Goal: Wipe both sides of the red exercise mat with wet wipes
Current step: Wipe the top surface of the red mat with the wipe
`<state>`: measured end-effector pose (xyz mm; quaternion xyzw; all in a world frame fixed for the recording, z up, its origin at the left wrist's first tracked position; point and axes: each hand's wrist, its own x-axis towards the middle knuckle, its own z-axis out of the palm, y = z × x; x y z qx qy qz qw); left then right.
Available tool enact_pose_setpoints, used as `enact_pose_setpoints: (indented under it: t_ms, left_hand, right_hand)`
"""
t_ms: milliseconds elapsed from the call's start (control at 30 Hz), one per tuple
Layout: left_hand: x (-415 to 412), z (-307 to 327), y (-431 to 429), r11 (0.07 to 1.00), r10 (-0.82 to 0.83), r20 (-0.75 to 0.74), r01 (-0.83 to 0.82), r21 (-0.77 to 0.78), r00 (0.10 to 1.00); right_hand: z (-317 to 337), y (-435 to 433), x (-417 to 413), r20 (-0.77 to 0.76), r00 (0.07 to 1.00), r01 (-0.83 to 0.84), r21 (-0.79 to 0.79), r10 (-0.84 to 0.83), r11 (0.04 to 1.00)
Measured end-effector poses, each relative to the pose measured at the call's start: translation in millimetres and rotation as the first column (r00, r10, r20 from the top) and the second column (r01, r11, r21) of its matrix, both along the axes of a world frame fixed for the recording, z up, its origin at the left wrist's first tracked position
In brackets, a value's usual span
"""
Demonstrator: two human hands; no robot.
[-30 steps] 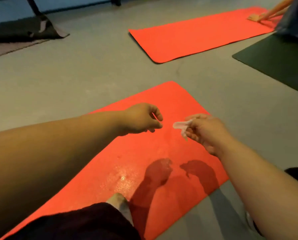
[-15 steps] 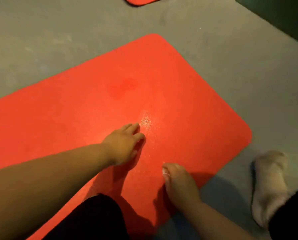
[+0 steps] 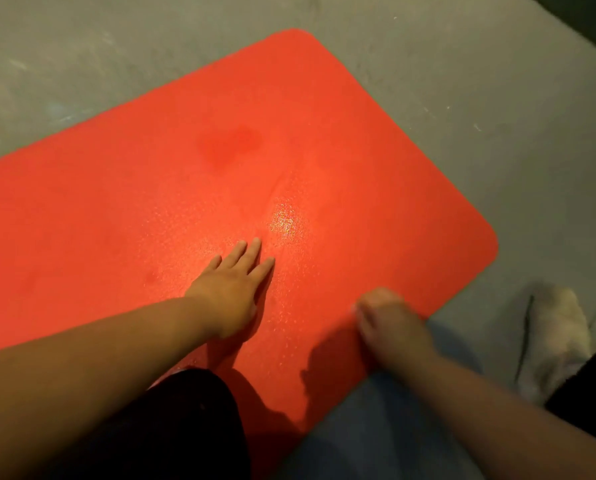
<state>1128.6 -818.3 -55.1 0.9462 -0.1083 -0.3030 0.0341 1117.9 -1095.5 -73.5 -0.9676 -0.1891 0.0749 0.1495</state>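
The red exercise mat [image 3: 185, 188] lies flat on the grey floor [image 3: 497, 116] under the left hand [image 3: 232, 292], whose straight fingers press it, while the right hand [image 3: 390, 323] at its near edge is too blurred to tell its grip.

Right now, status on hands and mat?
Left hand flat on mat. Right hand blurred at near edge, grip unclear. Mat flat, glistening. Dark trouser leg over near edge.

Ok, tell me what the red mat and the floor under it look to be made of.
Red exercise mat: probably soft foam or rubber; fine pebbled surface glints under the light, and a shallow crease runs near the glint. Floor: looks like bare concrete, grey and matte, with pale scuffs; a hard coating can't be ruled out.
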Motion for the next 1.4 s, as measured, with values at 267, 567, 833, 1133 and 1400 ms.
enact_pose_setpoints:
  t_ms: [267, 567, 833, 1133, 1400]
  left_hand:
    - [-10.3, 3.0, -1.1, 0.999, -0.017, -0.033, 0.018, 0.035, 0.999]
    - [-13.9, 20.6, 1.1, 0.994, -0.078, -0.195, 0.092, 0.065, 0.978]
    - [-16.9, 10.1, -8.9, 0.999, 0.029, 0.046, -0.03, 0.021, 0.998]
    - [31.3, 5.5, -18.9, 0.997, 0.064, 0.045, -0.066, 0.045, 0.997]
    - [30.3, 4.4, -16.4, 0.992, -0.014, 0.013, 0.013, 0.124, 1.0]
  right_hand:
    - [5.1, 10.4, -41.6, -0.057, 0.994, 0.097, 0.018, -0.096, 0.995]
    - [5.7, -46.0, 26.3, -0.041, 0.893, 0.439, -0.134, -0.447, 0.889]
    - [-3.5, -36.0, -19.6, -0.049, 0.998, -0.038, 0.086, 0.043, 0.996]
    - [-7.9, -30.2, -25.8, -0.036, 0.967, 0.254, 0.163, -0.252, 0.953]
    - [6.3, -82.8, 58.9, -0.006, 0.906, 0.417, 0.193, -0.424, 0.888]
